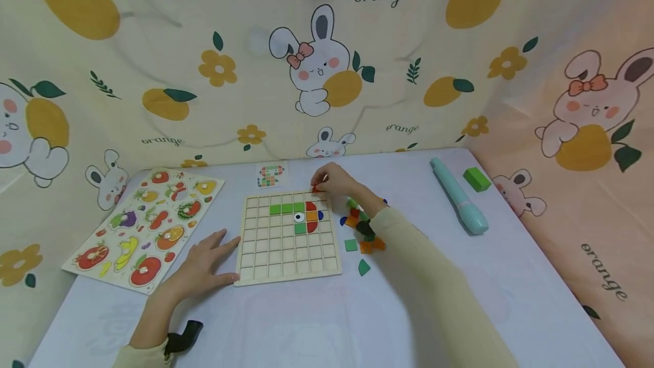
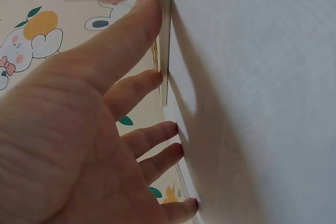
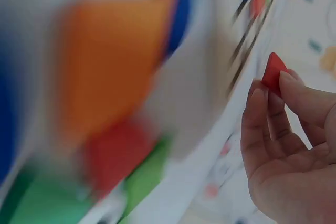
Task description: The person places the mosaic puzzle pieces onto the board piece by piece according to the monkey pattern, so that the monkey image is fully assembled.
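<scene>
My right hand (image 1: 334,180) pinches a small red puzzle piece (image 3: 273,73) between thumb and fingers, over the far right corner of a wooden grid board (image 1: 265,257). Straight, spread fingers of my left hand (image 1: 204,263) touch the board's left edge; in the left wrist view its thumb (image 2: 134,27) lies against that edge. Set in the grid are a row of green squares (image 1: 287,208), a round eye piece (image 1: 299,217), an orange square (image 1: 311,216), red curved pieces (image 1: 311,226) and a blue one (image 1: 320,216). Behind the board lies a small pattern card (image 1: 271,175).
Loose coloured pieces (image 1: 378,244) lie right of the board, partly hidden by my right sleeve, with a green square (image 1: 350,245) and a green curved piece (image 1: 364,267) nearer. A fruit picture board (image 1: 117,254) lies left. A turquoise cylinder (image 1: 460,197) and green block (image 1: 477,179) lie right.
</scene>
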Demonstrator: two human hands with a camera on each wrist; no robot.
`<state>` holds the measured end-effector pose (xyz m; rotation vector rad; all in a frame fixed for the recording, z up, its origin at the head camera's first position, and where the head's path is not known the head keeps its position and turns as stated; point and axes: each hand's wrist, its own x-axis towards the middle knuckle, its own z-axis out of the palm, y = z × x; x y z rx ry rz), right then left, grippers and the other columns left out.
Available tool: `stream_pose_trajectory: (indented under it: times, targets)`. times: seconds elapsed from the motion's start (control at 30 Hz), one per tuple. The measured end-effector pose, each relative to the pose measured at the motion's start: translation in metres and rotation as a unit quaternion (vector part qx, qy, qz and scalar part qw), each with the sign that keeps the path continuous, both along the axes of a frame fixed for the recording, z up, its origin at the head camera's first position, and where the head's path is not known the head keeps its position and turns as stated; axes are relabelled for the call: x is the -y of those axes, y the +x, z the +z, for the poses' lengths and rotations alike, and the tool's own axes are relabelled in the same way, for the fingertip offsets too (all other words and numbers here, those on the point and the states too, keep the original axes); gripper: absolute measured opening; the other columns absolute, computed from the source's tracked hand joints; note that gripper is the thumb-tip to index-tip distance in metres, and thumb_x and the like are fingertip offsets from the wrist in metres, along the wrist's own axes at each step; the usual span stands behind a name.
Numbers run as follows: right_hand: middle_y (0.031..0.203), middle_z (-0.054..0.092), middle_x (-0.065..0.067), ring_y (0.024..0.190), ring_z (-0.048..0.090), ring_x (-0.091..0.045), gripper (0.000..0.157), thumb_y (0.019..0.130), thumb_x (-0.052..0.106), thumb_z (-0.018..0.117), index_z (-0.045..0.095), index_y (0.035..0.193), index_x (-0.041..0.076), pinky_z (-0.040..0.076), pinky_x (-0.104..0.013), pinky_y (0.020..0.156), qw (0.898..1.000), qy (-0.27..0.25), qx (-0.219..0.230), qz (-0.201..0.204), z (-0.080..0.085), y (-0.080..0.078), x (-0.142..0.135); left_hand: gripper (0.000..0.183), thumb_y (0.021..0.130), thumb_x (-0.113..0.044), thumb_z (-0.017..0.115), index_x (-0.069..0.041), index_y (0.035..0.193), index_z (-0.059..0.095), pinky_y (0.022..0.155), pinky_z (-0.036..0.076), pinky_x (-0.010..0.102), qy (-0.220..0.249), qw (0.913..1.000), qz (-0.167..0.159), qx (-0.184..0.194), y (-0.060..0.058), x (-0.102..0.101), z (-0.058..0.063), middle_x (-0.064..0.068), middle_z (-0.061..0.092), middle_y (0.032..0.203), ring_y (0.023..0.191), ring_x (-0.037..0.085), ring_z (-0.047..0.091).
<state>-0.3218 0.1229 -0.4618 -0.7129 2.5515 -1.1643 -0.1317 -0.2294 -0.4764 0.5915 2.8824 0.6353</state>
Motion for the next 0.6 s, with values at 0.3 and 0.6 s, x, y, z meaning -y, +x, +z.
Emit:
stream_pose_trajectory:
  times: [0.3, 0.6]
  targets:
    - [0.094, 0.073, -0.014, 0.083, 0.066, -0.018, 0.011, 0.09, -0.007, 0.068, 0.074, 0.098, -0.007, 0.055, -0.022, 0.073, 0.995, -0.032, 0.034, 0.085, 0.007, 0.024, 0.083, 0.081, 0.08, -0.049, 0.079, -0.009, 0.146, 0.052, 0.1, 0.019, 0.082, 0.012, 0.9999, -0.005, 0.003, 0.0, 0.001, 0.001, 0.032, 0.035, 0.151, 0.137, 0.058, 0.028]
    - [0.092, 0.073, -0.009, 0.083, 0.065, -0.013, 0.011, 0.09, -0.008, 0.068, 0.075, 0.095, -0.002, 0.053, -0.019, 0.071, 0.997, -0.022, 0.022, 0.072, 0.001, 0.034, 0.117, 0.081, 0.08, -0.05, 0.079, -0.01, 0.145, 0.052, 0.099, 0.02, 0.083, 0.008, 1.0, -0.004, 0.001, -0.001, 0.003, -0.002, 0.031, 0.036, 0.151, 0.137, 0.057, 0.029]
